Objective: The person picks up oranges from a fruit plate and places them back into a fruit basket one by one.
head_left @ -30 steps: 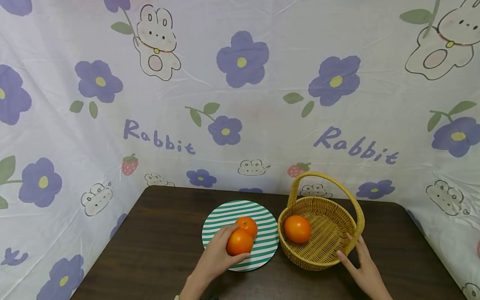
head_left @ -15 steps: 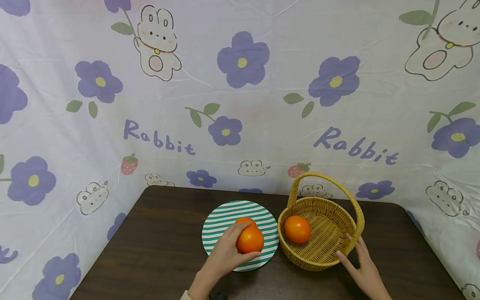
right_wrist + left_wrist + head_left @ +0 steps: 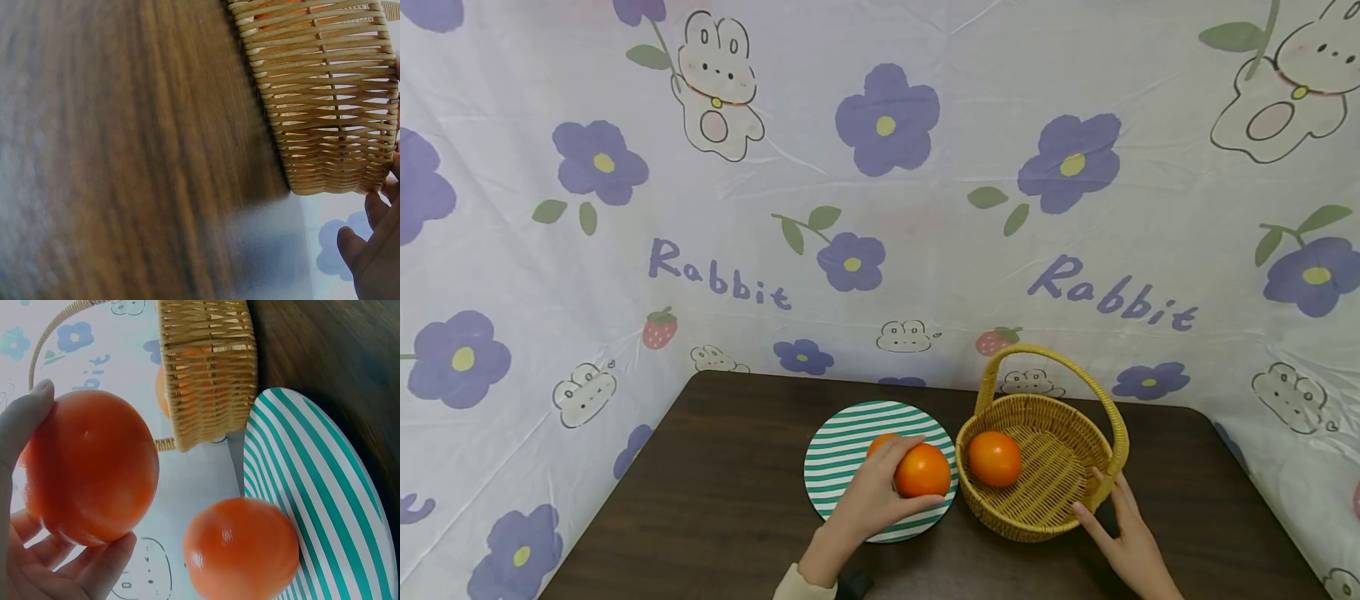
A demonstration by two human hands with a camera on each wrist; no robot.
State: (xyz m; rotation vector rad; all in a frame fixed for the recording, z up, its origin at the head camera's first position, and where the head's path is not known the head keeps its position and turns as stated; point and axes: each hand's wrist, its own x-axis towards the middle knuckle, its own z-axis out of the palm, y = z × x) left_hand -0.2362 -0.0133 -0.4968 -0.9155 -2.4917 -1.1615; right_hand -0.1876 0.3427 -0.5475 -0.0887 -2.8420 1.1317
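My left hand [image 3: 874, 498] grips a smooth, glossy round orange fruit [image 3: 922, 470], thumb on one side and fingers on the other. In the left wrist view this fruit [image 3: 90, 467] hangs in front of the backdrop, apart from the plate. A second orange fruit [image 3: 242, 549] rests on the green-and-white striped round plate [image 3: 835, 450]; my hand partly hides it in the head view. To the right stands a yellow wicker basket [image 3: 1052, 467] with one orange fruit [image 3: 995, 458] inside at its left. My right hand [image 3: 1126, 537] holds the basket's right rim beside the handle base.
The basket's tall arched handle [image 3: 1052, 352] rises over its opening. Plate and basket stand side by side on a dark wooden table [image 3: 730, 483]. A white cloth [image 3: 925, 217] printed with flowers and rabbits hangs behind the table and along its sides.
My left hand has carried its fruit to the right across the plate, toward the basket, passing in front of the second fruit. The right hand and the basket have stayed in place.
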